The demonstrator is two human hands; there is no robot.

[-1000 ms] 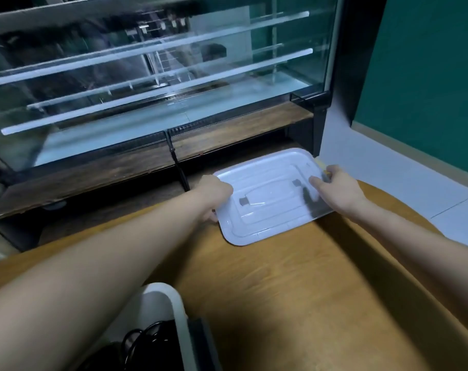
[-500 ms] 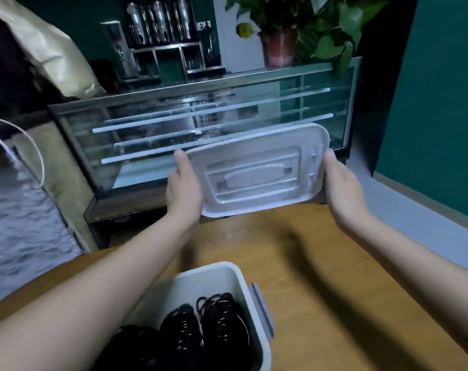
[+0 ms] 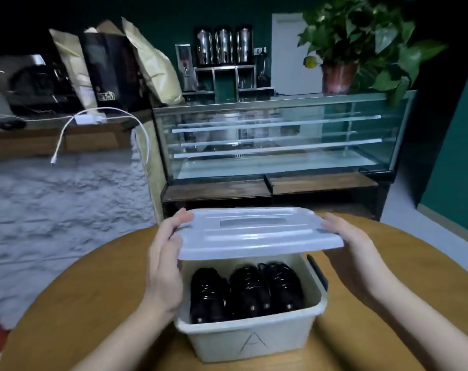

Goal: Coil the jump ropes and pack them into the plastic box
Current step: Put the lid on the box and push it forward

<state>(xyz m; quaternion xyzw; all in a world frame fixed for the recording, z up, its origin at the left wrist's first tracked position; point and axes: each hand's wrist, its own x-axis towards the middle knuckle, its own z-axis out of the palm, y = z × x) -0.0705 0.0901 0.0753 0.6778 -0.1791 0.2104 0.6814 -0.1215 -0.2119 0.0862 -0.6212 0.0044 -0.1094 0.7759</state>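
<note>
We look down on a round wooden tabletop (image 3: 88, 298) that fills the lower part of the view. Beyond its far edge stands a long glass display case (image 3: 278, 140) on a dark wooden base, with a potted plant (image 3: 356, 49) on its right end. To the left lies a pale shaggy rug (image 3: 59, 199), and above it a low counter carries tall paper bags (image 3: 115, 68) and a white cable (image 3: 102, 116) that droops over the edge.

Near us on the tabletop sits the plastic box (image 3: 251, 341), off-white, with a letter A drawn on its near wall and a dark latch on its right side. Above the far half of the box we hold the translucent lid (image 3: 257, 231), roughly level and apart from the near rim, so the near half of the box stays open to view.

Our left hand (image 3: 166, 261) holds the lid's left edge, thumb on top near the far corner and the other fingers running down along the box's left side; how far those fingers curl under the lid we cannot tell. Our right hand (image 3: 353, 242) holds the lid's right edge, thumb lying on top and the remaining fingers hidden beneath it.

Inside the box the coiled jump ropes (image 3: 243, 293) lie as three black bundles side by side, touching each other, their handle ends pointing toward the near wall.
</note>
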